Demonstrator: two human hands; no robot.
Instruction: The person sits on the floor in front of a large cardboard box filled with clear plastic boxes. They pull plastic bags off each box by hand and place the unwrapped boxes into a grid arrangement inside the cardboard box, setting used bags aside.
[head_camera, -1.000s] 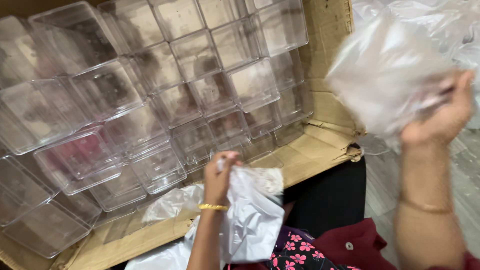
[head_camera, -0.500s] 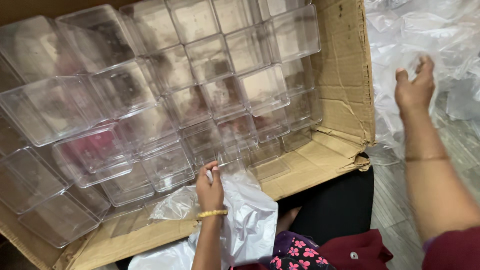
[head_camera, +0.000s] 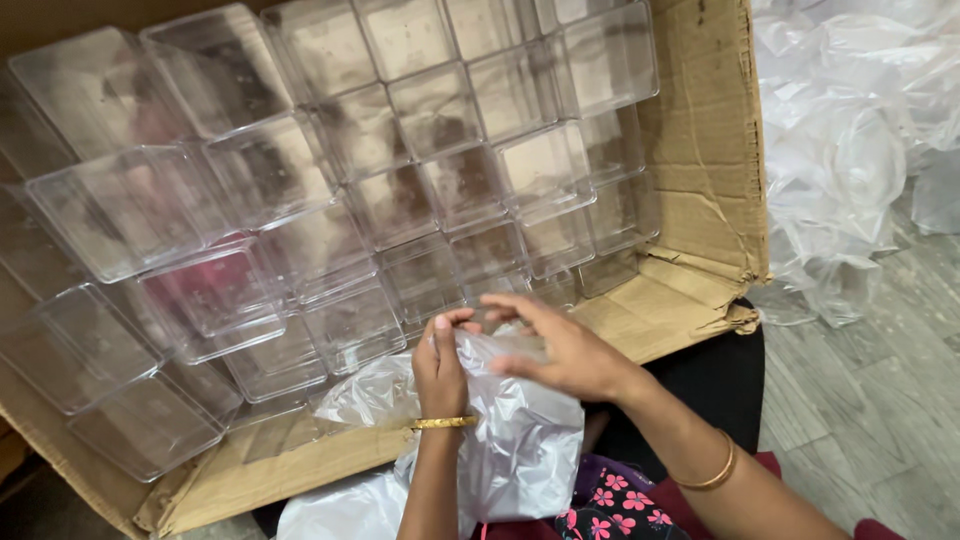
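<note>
Floor (head_camera: 880, 400) of grey planks, cardboard box (head_camera: 700, 210) of clear containers (head_camera: 400, 200), heaped plastic bags (head_camera: 850, 150)

It looks like a small packing workplace set up on a floor — perhaps in a home or a storeroom, which of the two cannot be told; a big cardboard box (head_camera: 700, 220) lies open on its side, filled with rows of identical clear plastic containers (head_camera: 400, 190); a heap of loose clear plastic bags (head_camera: 850, 150) is piled on grey wood-patterned flooring (head_camera: 880, 400) beside it — many alike, handled in bulk and by hand.
</note>
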